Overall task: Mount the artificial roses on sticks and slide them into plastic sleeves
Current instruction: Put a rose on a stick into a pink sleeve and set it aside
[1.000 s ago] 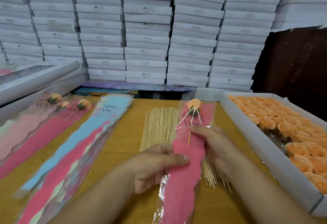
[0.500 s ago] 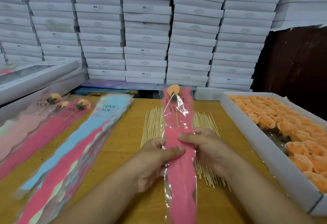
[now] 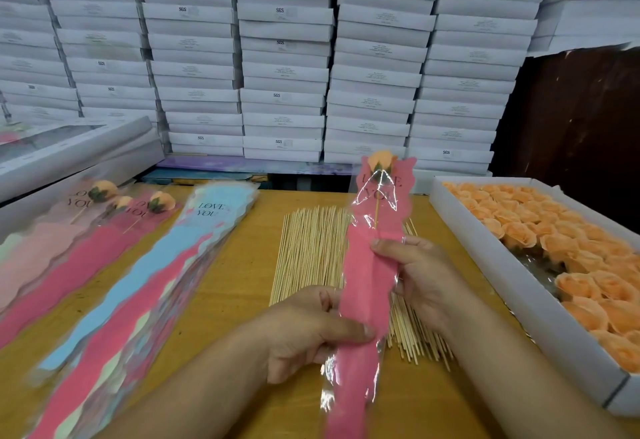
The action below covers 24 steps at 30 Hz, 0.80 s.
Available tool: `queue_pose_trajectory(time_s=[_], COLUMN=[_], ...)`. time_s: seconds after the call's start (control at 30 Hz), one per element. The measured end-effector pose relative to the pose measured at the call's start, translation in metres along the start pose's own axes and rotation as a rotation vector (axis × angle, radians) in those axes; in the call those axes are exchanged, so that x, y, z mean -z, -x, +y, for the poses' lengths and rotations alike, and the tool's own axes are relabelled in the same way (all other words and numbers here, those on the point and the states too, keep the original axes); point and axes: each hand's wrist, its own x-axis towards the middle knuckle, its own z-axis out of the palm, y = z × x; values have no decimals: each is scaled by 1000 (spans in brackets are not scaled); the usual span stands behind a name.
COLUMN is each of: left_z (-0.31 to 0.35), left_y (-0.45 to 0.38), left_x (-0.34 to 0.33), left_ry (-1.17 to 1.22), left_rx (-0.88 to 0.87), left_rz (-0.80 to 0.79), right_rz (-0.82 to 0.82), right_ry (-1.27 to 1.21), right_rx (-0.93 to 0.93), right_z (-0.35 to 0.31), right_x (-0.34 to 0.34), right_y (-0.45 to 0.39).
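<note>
A pink plastic sleeve (image 3: 372,265) printed "LOVE YOU" is held upright above the table, tilted slightly right. Inside it an orange rose (image 3: 381,160) sits on a thin wooden stick (image 3: 376,211) near the sleeve's top. My left hand (image 3: 304,331) grips the sleeve's lower middle, thumb across the front. My right hand (image 3: 415,275) pinches its right edge a little higher. Behind the sleeve a bundle of bare sticks (image 3: 311,251) lies on the wooden table (image 3: 242,265).
A long white box of orange rose heads (image 3: 568,258) runs along the right. A stack of unfilled sleeves (image 3: 145,286) lies left of centre, with several filled sleeves (image 3: 104,220) beyond it. White cartons (image 3: 284,57) are stacked against the back; a windowed box (image 3: 69,151) stands at the left.
The sleeve with the rose has been lifted off the sticks and stood more upright, its top swinging left and then back right. My left hand has slid lower on the sleeve.
</note>
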Motion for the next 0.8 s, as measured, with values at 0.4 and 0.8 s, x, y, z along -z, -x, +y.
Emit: queue_pose_trajectory(time_s=[0.4,0.8], left_z=[15,73], left_y=[6,37], left_x=[6,54], left_ry=[37,-213], left_rx=[-55,-132], left_rz=[159,345], right_rz=[-111,-49], right_ry=[-93,-56], right_rx=[-26,-36], right_z=[-3,1], right_x=[0,15], right_y=[-3,-11])
